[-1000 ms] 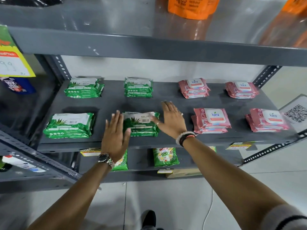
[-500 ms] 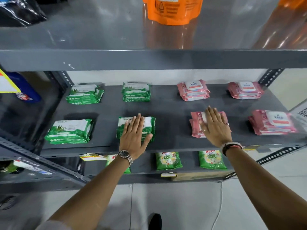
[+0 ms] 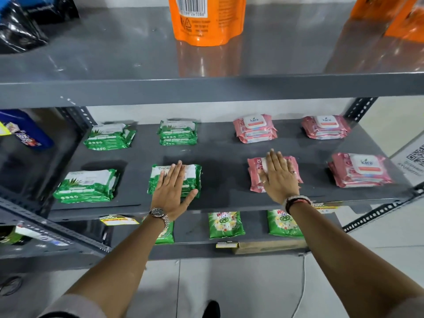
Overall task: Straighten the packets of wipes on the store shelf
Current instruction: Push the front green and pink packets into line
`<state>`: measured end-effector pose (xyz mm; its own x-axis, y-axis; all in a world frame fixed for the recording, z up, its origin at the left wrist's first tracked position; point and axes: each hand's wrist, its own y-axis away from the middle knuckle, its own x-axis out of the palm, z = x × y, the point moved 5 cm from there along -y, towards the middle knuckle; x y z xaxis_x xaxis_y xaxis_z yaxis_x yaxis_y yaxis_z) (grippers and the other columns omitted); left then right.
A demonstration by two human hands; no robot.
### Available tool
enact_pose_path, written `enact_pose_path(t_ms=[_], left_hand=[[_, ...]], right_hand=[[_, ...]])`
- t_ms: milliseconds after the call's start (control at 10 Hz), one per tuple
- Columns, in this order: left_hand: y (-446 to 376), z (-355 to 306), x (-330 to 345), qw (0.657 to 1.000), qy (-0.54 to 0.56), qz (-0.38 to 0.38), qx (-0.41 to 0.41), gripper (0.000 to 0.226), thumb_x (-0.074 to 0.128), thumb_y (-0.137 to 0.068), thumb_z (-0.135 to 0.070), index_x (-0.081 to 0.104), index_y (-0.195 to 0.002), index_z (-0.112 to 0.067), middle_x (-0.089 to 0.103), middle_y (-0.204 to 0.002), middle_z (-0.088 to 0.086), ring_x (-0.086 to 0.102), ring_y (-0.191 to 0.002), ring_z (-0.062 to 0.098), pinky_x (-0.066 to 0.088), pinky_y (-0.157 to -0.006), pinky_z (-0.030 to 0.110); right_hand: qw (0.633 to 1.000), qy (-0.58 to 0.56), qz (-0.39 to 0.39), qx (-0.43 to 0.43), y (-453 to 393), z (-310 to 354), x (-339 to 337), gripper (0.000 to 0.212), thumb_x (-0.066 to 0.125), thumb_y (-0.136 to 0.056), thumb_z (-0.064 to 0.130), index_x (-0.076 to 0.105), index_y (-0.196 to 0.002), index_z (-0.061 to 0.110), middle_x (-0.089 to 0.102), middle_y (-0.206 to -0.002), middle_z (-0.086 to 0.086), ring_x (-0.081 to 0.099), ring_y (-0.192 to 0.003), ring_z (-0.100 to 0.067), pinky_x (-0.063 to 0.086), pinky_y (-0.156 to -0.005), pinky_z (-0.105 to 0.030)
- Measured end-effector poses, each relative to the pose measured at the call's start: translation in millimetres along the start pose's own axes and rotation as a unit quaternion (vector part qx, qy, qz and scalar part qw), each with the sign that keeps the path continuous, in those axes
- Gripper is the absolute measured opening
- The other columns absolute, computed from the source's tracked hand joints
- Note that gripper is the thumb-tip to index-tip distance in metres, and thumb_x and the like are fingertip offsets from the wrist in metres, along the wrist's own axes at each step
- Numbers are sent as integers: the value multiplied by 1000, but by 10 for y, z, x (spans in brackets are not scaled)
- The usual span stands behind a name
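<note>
Stacks of wipes packets lie on the grey middle shelf [image 3: 224, 154] in two rows, green ones to the left and pink ones to the right. My left hand [image 3: 171, 191] rests flat, fingers spread, on the front green stack [image 3: 195, 177]. My right hand [image 3: 278, 176] lies flat on the front pink stack [image 3: 253, 177], which sits slightly askew. Other green stacks lie at front left [image 3: 86, 185], back left [image 3: 109, 136] and back middle [image 3: 178, 133]. Pink stacks sit at the back [image 3: 255, 128], back right [image 3: 325, 127] and front right [image 3: 360, 173].
The upper shelf [image 3: 137, 88] overhangs close above, carrying an orange pouch [image 3: 206, 19] and black bags [image 3: 20, 26]. Green detergent packs [image 3: 226, 224] stand on the lower shelf. A blue bottle [image 3: 29, 131] stands on the neighbouring rack at left. A QR sign [image 3: 413, 157] hangs at right.
My right hand moved from the front green stack across to the front pink stack. My left hand slid from beside the green stack onto its top.
</note>
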<state>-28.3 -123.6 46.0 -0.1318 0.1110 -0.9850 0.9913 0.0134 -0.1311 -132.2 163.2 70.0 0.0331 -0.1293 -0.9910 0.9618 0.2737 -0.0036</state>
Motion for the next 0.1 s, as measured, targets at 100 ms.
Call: enact_pose_path(t_ms=[100], left_hand=[[65,-104,-249,999,24,-42,23,70,17,-96,-55,10,-148,-9,7,-157,6,5,-143,19,7,-115,45]], right_hand=[[999,-34,-35,-4,70,21,-267,88,-5,-81,58,2,-148,2,3,-159,-14,4,-148,-28,4,-121,-48]])
